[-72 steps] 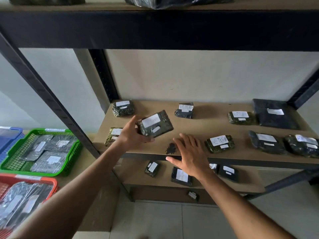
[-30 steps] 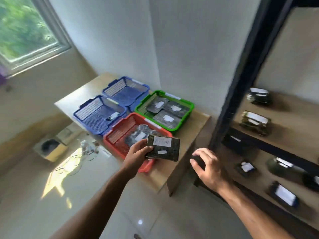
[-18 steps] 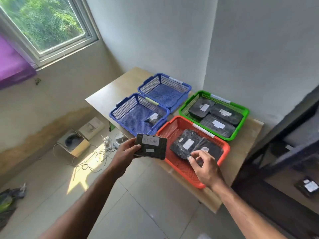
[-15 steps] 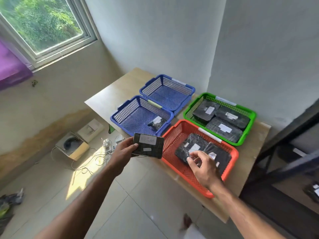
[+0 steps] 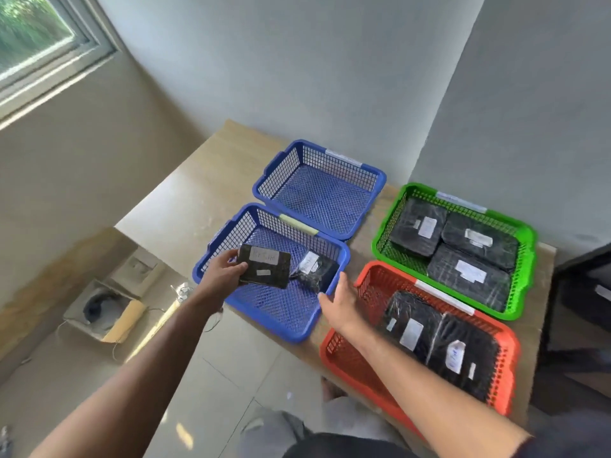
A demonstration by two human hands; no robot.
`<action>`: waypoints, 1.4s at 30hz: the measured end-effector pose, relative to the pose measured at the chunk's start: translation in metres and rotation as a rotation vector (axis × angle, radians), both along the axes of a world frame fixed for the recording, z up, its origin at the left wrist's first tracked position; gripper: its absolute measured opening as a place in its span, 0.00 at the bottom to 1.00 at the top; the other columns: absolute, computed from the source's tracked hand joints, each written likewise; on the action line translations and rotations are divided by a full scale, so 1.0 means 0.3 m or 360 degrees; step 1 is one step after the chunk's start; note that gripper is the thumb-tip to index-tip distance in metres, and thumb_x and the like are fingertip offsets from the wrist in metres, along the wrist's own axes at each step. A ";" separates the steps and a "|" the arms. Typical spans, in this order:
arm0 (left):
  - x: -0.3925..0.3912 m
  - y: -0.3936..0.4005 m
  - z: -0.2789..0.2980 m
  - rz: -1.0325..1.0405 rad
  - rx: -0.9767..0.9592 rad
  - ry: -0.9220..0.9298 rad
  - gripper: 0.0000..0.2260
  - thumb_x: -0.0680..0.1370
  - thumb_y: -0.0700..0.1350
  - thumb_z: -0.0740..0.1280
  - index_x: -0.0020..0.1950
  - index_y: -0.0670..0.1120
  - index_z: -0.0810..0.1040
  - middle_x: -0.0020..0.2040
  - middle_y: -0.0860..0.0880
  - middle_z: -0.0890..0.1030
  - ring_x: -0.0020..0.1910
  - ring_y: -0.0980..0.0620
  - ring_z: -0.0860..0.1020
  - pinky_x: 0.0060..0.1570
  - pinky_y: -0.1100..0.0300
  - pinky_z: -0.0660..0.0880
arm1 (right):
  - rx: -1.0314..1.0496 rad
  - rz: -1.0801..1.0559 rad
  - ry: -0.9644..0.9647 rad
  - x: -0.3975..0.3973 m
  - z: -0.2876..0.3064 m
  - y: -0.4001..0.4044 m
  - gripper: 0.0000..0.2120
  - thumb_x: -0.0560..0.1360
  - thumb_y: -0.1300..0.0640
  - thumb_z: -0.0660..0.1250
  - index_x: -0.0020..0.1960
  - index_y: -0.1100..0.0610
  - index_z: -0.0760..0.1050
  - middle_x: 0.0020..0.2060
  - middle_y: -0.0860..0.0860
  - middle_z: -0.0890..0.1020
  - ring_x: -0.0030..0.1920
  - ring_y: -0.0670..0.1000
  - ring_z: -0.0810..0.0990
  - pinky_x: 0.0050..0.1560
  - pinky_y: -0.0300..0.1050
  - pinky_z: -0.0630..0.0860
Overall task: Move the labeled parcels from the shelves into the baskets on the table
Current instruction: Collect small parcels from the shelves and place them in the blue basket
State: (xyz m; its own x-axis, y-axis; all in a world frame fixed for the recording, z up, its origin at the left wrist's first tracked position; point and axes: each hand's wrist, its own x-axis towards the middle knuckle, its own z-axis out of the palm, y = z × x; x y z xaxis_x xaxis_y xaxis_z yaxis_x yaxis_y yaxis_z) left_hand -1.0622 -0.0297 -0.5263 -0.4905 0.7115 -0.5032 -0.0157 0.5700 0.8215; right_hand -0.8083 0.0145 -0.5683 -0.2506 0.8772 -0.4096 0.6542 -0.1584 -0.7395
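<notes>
My left hand (image 5: 222, 272) grips a dark flat parcel (image 5: 266, 266) with a white handwritten label, holding it over the near blue basket (image 5: 284, 320). A small dark parcel (image 5: 317, 271) with a white label lies inside that basket. My right hand (image 5: 340, 300) is empty, fingers relaxed, at the gap between the near blue basket and the red basket (image 5: 357, 365). The red basket holds black labeled parcels (image 5: 439, 342). Three black parcels (image 5: 463, 246) fill the green basket (image 5: 525, 259). The far blue basket (image 5: 377, 183) has nothing in it.
All the baskets stand on a light wooden table (image 5: 185, 200) against the grey wall. The dark shelf frame (image 5: 575, 312) is at the right edge. On the tiled floor to the left lie a cardboard box (image 5: 105, 312) and cables. A window (image 5: 36, 38) is at the upper left.
I turned from the shelf to the table carrying the parcel. My left hand moved the parcel forward over the near blue basket. My right hand left the red basket's parcels and moved leftward.
</notes>
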 end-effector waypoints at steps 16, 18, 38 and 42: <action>-0.218 0.446 -0.443 -0.0814 -0.0532 0.0282 0.15 0.82 0.39 0.66 0.68 0.40 0.73 0.56 0.40 0.81 0.50 0.40 0.81 0.49 0.45 0.81 | -0.0291 -0.0486 -0.0509 -0.188 -0.048 0.039 0.38 0.80 0.65 0.59 0.82 0.53 0.41 0.53 0.57 0.77 0.38 0.47 0.71 0.30 0.34 0.60; -0.210 0.453 -0.451 -0.0972 -0.0451 0.0552 0.14 0.80 0.42 0.68 0.65 0.40 0.77 0.54 0.41 0.84 0.47 0.40 0.83 0.46 0.47 0.82 | -0.0297 -0.0492 -0.0552 -0.197 -0.034 0.047 0.38 0.80 0.65 0.59 0.82 0.54 0.42 0.56 0.58 0.78 0.41 0.51 0.75 0.37 0.38 0.66; -0.118 0.354 -0.233 -0.1571 0.0000 0.0891 0.29 0.78 0.51 0.70 0.77 0.44 0.66 0.67 0.44 0.68 0.65 0.43 0.70 0.65 0.44 0.74 | 0.0070 -0.0604 -0.0469 -0.208 -0.034 -0.006 0.32 0.80 0.59 0.66 0.79 0.61 0.57 0.69 0.60 0.74 0.67 0.59 0.75 0.66 0.47 0.71; 0.097 0.285 -0.098 -0.1691 0.0500 0.0831 0.28 0.76 0.54 0.69 0.72 0.42 0.72 0.66 0.46 0.72 0.66 0.45 0.73 0.64 0.47 0.74 | 0.0612 -0.0616 -0.0316 -0.099 0.031 -0.076 0.24 0.77 0.59 0.67 0.72 0.63 0.70 0.65 0.59 0.78 0.65 0.58 0.77 0.67 0.46 0.70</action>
State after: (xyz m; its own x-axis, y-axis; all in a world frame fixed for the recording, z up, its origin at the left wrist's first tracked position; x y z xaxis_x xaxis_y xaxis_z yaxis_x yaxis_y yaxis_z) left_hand -1.0331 0.0557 -0.5557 0.3166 0.9360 -0.1541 0.7088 -0.1254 0.6942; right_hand -0.8379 -0.0083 -0.5590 0.1673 0.9847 -0.0497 0.7341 -0.1581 -0.6603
